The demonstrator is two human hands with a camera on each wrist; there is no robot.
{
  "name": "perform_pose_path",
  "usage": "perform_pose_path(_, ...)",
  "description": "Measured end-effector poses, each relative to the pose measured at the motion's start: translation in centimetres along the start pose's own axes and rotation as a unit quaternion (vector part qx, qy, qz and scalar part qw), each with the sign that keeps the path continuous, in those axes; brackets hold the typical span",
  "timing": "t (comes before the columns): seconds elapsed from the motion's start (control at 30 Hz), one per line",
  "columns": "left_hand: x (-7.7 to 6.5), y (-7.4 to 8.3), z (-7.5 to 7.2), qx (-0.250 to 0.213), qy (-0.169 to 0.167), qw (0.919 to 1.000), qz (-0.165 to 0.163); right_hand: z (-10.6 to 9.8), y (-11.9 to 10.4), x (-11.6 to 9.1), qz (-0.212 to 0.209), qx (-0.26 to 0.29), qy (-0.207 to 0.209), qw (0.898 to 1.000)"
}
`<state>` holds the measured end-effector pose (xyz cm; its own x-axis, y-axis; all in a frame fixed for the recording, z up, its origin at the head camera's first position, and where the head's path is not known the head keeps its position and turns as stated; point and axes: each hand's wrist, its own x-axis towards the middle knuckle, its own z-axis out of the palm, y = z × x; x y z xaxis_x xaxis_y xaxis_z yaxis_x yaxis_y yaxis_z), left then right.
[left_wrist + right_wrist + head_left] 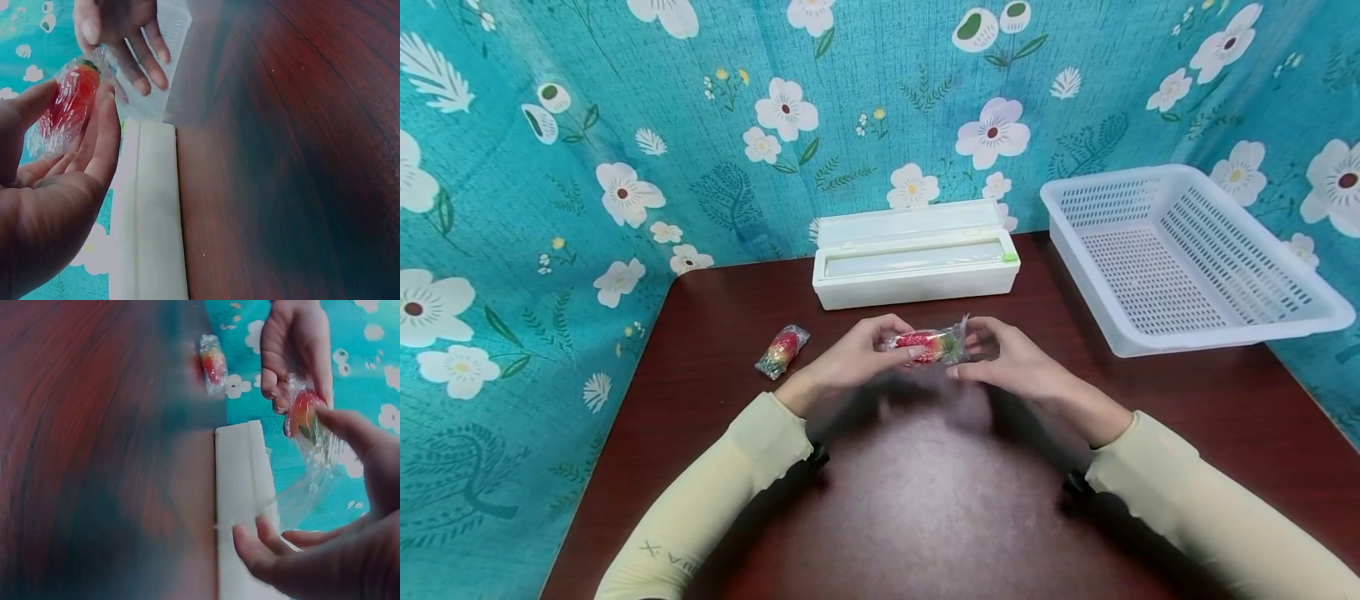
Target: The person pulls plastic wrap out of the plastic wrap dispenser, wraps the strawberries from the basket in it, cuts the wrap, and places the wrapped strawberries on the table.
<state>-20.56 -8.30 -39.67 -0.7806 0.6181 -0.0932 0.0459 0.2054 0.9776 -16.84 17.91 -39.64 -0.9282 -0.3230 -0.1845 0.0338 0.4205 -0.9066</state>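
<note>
My left hand (867, 354) pinches a strawberry (925, 343) wrapped in clear cling film between thumb and fingers, held above the table. The fruit is red, fading through yellow to a green end. Its green end points toward my right hand (1018, 358), whose fingers are spread apart. In the right wrist view the right thumb (347, 428) touches the film near the green end, and loose film (303, 490) trails toward the other fingertips. A second film-wrapped fruit (782, 352), red, yellow and green, lies on the table left of my left hand.
A long white cling film box (917, 287), its lid raised, stands behind the hands near the curtain. On the right sits a white perforated plastic basket (1082, 296). The dark red-brown table (700, 433) meets a flowered teal curtain (850, 75) at the back.
</note>
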Motion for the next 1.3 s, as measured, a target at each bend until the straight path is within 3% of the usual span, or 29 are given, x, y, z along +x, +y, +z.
perform_pose_path(0.17, 0.1, -0.1, 0.3, 0.014, -0.025, 0.9996, 0.01, 0.0, 0.2, 0.2, 0.056, 0.139, -0.06, 0.987)
perform_pose_path(0.3, 0.1, -0.1, 0.4, 0.005, -0.027, 0.9996, 0.006, 0.1, 0.2, 0.2, 0.045, 0.215, -0.089, 0.971)
perform_pose_path(0.57, 0.3, -0.3, 0.6, -0.018, -0.015, 0.9997, -0.003, 0.1, 0.2, -0.2, 0.024, 0.286, -0.089, 0.954)
perform_pose_path(0.83, 0.4, -0.4, 0.8, -0.02, -0.012, 0.9997, -0.006, 0.4, 0.2, -0.1, 0.015, 0.271, -0.091, 0.958)
perform_pose_path(1.07, 0.5, -0.6, 0.9, -0.006, -0.008, 0.9999, 0.002, 0.9, 0.1, 0.0, -0.012, 0.164, -0.086, 0.983)
perform_pose_path(1.3, 0.6, -0.8, 1.1, -0.014, 0.009, 0.9999, -0.005, 1.1, -0.1, 0.1, -0.029, 0.128, -0.077, 0.988)
